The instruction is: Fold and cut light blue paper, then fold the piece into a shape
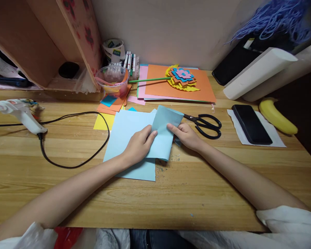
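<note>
Both hands hold a light blue paper sheet (162, 141) whose right part is folded over. My left hand (140, 143) grips it near the middle, thumb on top and the other fingers closed on it. The folded part is pinched at its right side by my right hand (185, 135), with the thumb on top and some fingertips hidden behind the paper. Beneath lies more light blue paper (129, 121), flat on the wooden table (197, 193). Black-handled scissors (207, 125) lie just beyond my right hand, their blades partly hidden by the paper.
A white glue gun (23, 114) with a looping black cable (75, 167) is at the left. Behind are a clear plastic cup (114, 86), a layered paper flower (182, 77) and orange sheets (207, 91). A phone (251, 124) and banana (277, 116) lie at the right.
</note>
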### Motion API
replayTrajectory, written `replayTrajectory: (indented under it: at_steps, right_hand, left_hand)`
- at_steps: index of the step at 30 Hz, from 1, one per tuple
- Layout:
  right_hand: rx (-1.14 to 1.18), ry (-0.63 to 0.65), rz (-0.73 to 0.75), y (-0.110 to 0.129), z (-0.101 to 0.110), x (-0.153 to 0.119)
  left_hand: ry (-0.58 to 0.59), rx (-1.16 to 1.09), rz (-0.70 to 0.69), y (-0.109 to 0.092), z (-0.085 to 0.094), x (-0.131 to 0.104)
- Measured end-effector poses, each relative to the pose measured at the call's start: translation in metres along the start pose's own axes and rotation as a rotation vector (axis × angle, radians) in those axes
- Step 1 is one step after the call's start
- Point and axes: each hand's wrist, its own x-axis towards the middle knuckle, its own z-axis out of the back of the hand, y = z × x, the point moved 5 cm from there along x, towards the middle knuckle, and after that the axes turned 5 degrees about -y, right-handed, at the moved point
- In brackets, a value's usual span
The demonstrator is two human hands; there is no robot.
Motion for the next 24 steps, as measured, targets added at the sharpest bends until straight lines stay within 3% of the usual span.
replayTrajectory:
  at_steps: [24]
  right_hand:
    - [0.023,0.007,-0.018,-0.0072,0.0006,0.0000]
  left_hand:
    - [0.023,0.049,0.000,-0.0001,-0.0014,-0.0001]
